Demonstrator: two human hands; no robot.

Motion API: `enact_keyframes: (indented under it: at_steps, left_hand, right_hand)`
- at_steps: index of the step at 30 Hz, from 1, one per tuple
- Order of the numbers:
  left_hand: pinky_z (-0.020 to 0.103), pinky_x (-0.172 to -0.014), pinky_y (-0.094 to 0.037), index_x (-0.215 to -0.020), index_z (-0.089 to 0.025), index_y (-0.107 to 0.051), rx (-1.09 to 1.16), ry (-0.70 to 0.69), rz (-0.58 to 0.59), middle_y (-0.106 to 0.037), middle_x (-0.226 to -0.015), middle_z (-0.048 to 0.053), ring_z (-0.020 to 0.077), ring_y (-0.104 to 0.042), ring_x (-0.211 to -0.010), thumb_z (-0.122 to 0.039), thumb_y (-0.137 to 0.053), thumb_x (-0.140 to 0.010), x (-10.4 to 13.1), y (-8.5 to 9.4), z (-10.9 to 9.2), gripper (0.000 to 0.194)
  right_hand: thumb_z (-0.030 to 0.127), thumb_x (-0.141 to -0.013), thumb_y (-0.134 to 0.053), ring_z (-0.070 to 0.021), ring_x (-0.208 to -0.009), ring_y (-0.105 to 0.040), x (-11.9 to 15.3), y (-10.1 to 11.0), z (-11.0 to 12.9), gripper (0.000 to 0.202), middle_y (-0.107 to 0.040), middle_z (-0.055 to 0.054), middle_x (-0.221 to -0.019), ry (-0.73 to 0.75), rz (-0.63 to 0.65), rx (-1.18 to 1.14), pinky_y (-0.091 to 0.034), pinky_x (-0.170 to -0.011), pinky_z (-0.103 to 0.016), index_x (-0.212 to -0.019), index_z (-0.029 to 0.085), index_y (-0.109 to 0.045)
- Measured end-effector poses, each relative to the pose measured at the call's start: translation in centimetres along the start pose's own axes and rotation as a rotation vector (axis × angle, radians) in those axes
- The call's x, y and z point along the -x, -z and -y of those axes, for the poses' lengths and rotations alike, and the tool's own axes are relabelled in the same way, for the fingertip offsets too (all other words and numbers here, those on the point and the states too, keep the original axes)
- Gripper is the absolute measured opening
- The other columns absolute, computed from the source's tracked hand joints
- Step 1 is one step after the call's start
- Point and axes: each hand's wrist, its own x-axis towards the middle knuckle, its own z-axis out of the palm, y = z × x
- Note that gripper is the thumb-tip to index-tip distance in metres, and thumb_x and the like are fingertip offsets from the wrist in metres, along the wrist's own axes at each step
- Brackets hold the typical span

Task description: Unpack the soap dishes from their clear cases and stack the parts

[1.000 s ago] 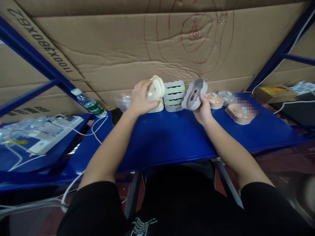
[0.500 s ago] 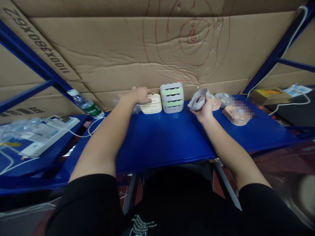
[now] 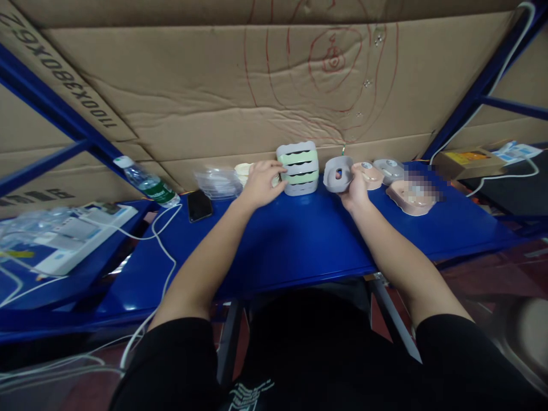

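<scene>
My left hand (image 3: 263, 181), fingers spread, is over the stack of cream pieces (image 3: 244, 169) and mostly covers it. Its fingertips reach the left side of a stack of grey and green trays (image 3: 298, 170); whether they touch is unclear. In my right hand (image 3: 356, 187) is a grey tray (image 3: 335, 176), gripped by its right side and tilted so its inside with a hole faces me. Right of that hand lie a pink case (image 3: 371, 176), a grey case (image 3: 389, 170) and a larger pink case (image 3: 409, 201), partly blurred out.
Clear plastic packs (image 3: 217, 182) and a black phone (image 3: 200, 206) lie left of the stacks. Farther left are a water bottle (image 3: 149, 184), white cables and a white power strip (image 3: 81, 240). A cardboard wall (image 3: 192, 74) stands behind the blue table (image 3: 295, 245).
My left hand has moved right across the cream pieces toward the tray stack, uncovering the packs and phone. The grey tray in my right hand has turned to show more of its inside.
</scene>
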Motion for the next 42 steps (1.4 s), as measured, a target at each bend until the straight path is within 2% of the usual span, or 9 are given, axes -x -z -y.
enact_keyframes:
  at_steps: [5, 11, 14, 17, 20, 23, 27, 32, 42]
  left_hand:
    - [0.058, -0.123, -0.045, -0.119, -0.026, -0.083, 0.052, -0.073, -0.041, -0.081, -0.138, 0.013, 0.0362, -0.069, -0.136, -0.041, -0.067, -0.104, 2.7, -3.5, -1.6, 0.027]
    - [0.058, -0.117, -0.051, -0.114, -0.022, -0.085, 0.051, -0.18, -0.006, -0.083, -0.13, 0.015, 0.0357, -0.073, -0.13, -0.037, -0.068, -0.105, 4.9, -6.4, -1.7, 0.024]
    - [0.058, -0.117, -0.053, -0.117, -0.023, -0.085, 0.022, -0.216, 0.042, -0.082, -0.132, 0.014, 0.0349, -0.074, -0.13, -0.034, -0.07, -0.105, 5.2, -7.2, -2.1, 0.022]
    - [0.061, -0.123, -0.05, -0.124, -0.024, -0.084, -0.047, -0.219, 0.054, -0.079, -0.142, 0.015, 0.0374, -0.071, -0.14, -0.032, -0.073, -0.104, 4.9, -7.2, -2.7, 0.024]
    - [0.07, -0.133, -0.038, -0.143, -0.024, -0.078, -0.136, -0.183, 0.009, -0.064, -0.168, 0.02, 0.0461, -0.054, -0.161, -0.035, -0.08, -0.101, 3.6, -6.6, -3.4, 0.043]
    - [0.076, -0.14, -0.022, -0.163, -0.028, -0.064, -0.192, -0.128, -0.018, -0.041, -0.186, 0.02, 0.0514, -0.031, -0.175, -0.04, -0.089, -0.095, 1.0, -5.8, -3.8, 0.073]
    - [0.078, -0.141, -0.011, -0.169, -0.03, -0.058, -0.225, -0.073, -0.013, -0.025, -0.193, 0.02, 0.0526, -0.016, -0.179, -0.051, -0.097, -0.087, -3.1, -5.3, -3.2, 0.094]
    - [0.08, -0.139, -0.015, -0.17, -0.028, -0.059, -0.227, -0.03, 0.031, -0.032, -0.19, 0.023, 0.0539, -0.026, -0.176, -0.062, -0.098, -0.083, -4.9, -5.7, -1.8, 0.101]
    - [0.075, -0.14, -0.017, -0.173, -0.03, -0.056, -0.238, -0.022, 0.03, -0.031, -0.191, 0.023, 0.0504, -0.026, -0.177, -0.041, -0.092, -0.092, -3.4, -6.8, -2.1, 0.089]
  right_hand:
    - [0.055, -0.102, -0.059, -0.019, -0.07, -0.069, -1.1, 0.6, 0.0, 0.027, -0.071, 0.005, -0.08, 0.003, -0.205, 0.191, -0.058, -0.06, -0.03, -0.103, 0.029, -0.066]
    - [0.043, -0.101, -0.06, -0.019, -0.077, -0.074, -1.5, 0.7, 0.2, 0.02, -0.077, 0.003, -0.088, 0.013, -0.151, 0.19, -0.063, -0.071, -0.033, -0.109, 0.027, -0.068]
    - [0.039, -0.099, -0.065, -0.0194, -0.078, -0.075, -1.1, 0.6, 0.1, 0.016, -0.078, 0.002, -0.086, 0.018, -0.101, 0.219, -0.061, -0.069, -0.032, -0.107, 0.026, -0.067]
    - [0.039, -0.096, -0.07, -0.019, -0.076, -0.074, -0.6, 0.5, 0.1, 0.017, -0.077, 0.002, -0.087, 0.069, -0.075, 0.257, -0.057, -0.063, -0.03, -0.106, 0.027, -0.066]
    - [0.041, -0.092, -0.074, -0.02, -0.074, -0.073, -0.3, 0.4, 0.1, 0.02, -0.074, 0.003, -0.085, 0.107, -0.055, 0.291, -0.057, -0.063, -0.032, -0.103, 0.027, -0.064]
    - [0.045, -0.091, -0.073, -0.0206, -0.073, -0.07, -0.2, 0.4, -0.2, 0.022, -0.074, 0.002, -0.084, 0.122, -0.019, 0.323, -0.056, -0.063, -0.033, -0.101, 0.027, -0.064]
    - [0.05, -0.089, -0.074, -0.0203, -0.075, -0.068, -0.2, 0.5, -0.5, 0.026, -0.074, 0.0, -0.085, 0.108, 0.029, 0.359, -0.053, -0.063, -0.033, -0.095, 0.026, -0.065]
    - [0.053, -0.087, -0.075, -0.0226, -0.086, -0.073, -0.6, 0.8, -0.6, 0.031, -0.077, -0.002, -0.096, 0.128, 0.05, 0.382, -0.059, -0.069, -0.035, -0.099, 0.027, -0.064]
    - [0.058, -0.083, -0.082, -0.0247, -0.09, -0.078, -0.6, 0.9, -1.1, 0.05, -0.081, -0.005, -0.108, 0.191, 0.1, 0.429, -0.06, -0.063, -0.034, -0.119, 0.028, -0.064]
